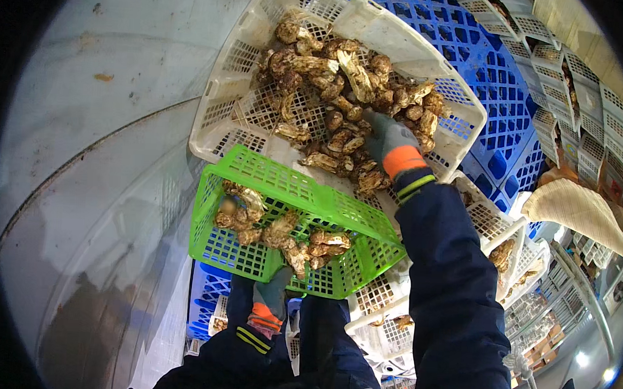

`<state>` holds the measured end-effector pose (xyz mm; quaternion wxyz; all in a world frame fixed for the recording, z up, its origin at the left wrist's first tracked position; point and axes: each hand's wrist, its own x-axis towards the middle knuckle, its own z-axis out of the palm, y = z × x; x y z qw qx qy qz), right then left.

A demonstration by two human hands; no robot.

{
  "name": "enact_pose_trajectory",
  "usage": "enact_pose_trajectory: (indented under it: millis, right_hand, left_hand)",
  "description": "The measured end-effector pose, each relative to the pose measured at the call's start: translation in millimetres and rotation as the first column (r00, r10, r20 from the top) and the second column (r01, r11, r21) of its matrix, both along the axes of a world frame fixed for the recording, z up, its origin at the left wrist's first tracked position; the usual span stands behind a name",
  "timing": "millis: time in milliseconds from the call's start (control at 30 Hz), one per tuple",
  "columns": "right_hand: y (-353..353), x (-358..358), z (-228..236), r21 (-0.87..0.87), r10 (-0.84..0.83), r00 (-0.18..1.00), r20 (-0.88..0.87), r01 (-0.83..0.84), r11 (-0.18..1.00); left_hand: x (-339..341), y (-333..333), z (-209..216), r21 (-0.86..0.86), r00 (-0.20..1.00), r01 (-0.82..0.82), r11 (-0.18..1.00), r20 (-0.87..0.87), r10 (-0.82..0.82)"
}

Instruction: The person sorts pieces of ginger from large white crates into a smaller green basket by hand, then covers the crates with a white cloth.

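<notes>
White crate: a large, wide, shallow crate of white perforated plastic (209, 122) fills the upper centre of the frame. In it you have a loose heap of brown-capped mushrooms with pale, dirt-streaked stalks (356, 77), thickest through the middle and toward the right; bare grid shows at left.

Green basket: a smaller, bright green, slatted plastic basket (277, 171) sits just below, centre-left, its upper side overlapping the white crate's near edge. It holds fewer mushrooms, a ragged row of clumps (281, 232) from its left end to past the middle; the right end shows bare mesh.

Your right hand (392, 139), in a grey glove with an orange cuff, reaches into the white crate right of centre, against the heap. Fingertips are hidden among the mushrooms; cannot tell how far apart they are or whether they hold one.

Your left hand (272, 291), gloved alike, is at the green basket's lower edge, lower centre-left. Its fingers are mostly hidden; cannot tell how firmly they grip.

Upper right: blue lattice plastic pallet (433, 25) beyond the white crate.
</notes>
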<state>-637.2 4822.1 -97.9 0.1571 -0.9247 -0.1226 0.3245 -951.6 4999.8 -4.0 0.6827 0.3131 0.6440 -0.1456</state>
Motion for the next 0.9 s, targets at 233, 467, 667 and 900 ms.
enact_pose_trajectory:
  millis: [233, 467, 667, 900]
  right_hand:
    - [57, 1, -47, -0.486, 0.377, 0.92, 0.11, -0.281, 0.828]
    - [0, 39, -38, 0.593, -0.628, 0.733, -0.262, 0.635, 0.495]
    - [14, -11, -4, 0.035, 0.241, 0.927, -0.289, -0.241, 0.97]
    - [42, -45, -23, -0.242, 0.662, 0.749, 0.011, -0.641, 0.729]
  left_hand:
    - [-19, 1, -8, 0.083, 0.996, -0.033, 0.996, 0.081, 0.027]
    - [15, 5, 14, -0.041, 0.997, 0.065, 0.997, 0.039, -0.063]
    - [-6, 4, 0, 0.037, 0.997, 0.06, 0.997, 0.044, -0.062]
    - [-10, 3, -6, 0.133, 0.992, 0.032, 0.991, 0.115, -0.047]
